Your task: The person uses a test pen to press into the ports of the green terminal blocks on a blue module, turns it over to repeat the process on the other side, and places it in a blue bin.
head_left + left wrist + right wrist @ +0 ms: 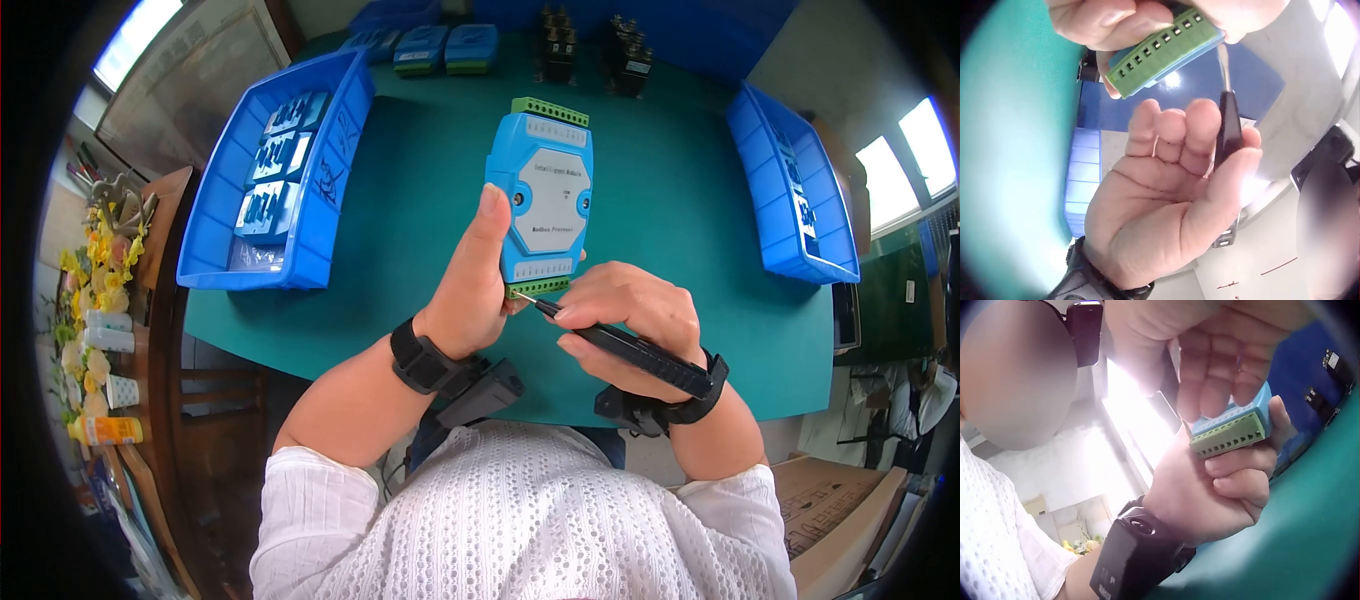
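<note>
My left hand (470, 285) grips a blue electronic module (550, 205) with a grey label, its thumb along the left side. Green screw terminal blocks run along both short ends; the near terminal block (540, 288) faces me. In my right hand (640, 315) is a slim black screwdriver (650, 358), pinched between thumb and fingers. Its metal tip meets the left part of the near terminal block in the head view. From the left wrist, the screwdriver (1229, 128) points at one end of the terminal block (1163, 50). The right fingers overlap the module (1260, 406) in the right wrist view.
A blue bin (310, 240) holding several modules stands at the left of the green table (420, 160), another blue bin (800, 190) at the right. More blue modules (470, 45) and dark components (628, 60) sit at the back. A cardboard box (830, 500) is lower right.
</note>
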A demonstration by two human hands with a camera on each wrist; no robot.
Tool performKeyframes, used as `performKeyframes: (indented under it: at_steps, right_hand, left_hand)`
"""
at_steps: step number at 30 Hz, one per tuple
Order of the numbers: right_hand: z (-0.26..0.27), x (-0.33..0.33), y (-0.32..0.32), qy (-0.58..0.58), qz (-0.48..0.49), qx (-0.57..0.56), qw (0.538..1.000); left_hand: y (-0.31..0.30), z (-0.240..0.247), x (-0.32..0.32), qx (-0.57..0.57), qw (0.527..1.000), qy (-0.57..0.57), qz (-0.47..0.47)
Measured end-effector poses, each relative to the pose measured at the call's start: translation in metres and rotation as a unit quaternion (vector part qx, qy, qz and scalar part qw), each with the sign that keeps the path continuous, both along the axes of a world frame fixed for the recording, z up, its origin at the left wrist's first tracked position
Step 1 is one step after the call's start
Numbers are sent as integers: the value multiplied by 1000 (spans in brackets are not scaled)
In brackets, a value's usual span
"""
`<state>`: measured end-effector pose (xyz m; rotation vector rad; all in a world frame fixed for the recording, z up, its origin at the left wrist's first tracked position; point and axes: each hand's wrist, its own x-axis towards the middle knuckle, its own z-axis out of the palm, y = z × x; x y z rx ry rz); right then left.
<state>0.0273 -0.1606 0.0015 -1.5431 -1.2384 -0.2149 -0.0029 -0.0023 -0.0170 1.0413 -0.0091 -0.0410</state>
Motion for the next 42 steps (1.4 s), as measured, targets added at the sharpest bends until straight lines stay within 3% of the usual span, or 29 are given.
performKeyframes:
  at_steps: [6, 8, 12, 20, 33, 42]
  right_hand:
    - [2, 10, -11, 30, 33, 117, 992]
    - [-1, 13, -14, 98, -4, 140, 985]
    - [-6, 14, -19, 194, -60, 163, 966]
    - [-6, 14, -19, 249, -89, 174, 949]
    - [-5, 27, -25, 370, -125, 242, 888]
    - [-7, 31, -25, 371, -121, 272, 880]
  left_hand:
    - [9, 1, 2, -54, 997, 21, -41]
    - [11, -1, 3, -89, 994, 23, -55]
    - [11, 1, 2, -109, 992, 38, -57]
    - [6, 9, -3, -91, 993, 63, -48]
    - [5, 2, -2, -92, 986, 1, -141]
    - [6, -1, -1, -99, 981, -4, -166]
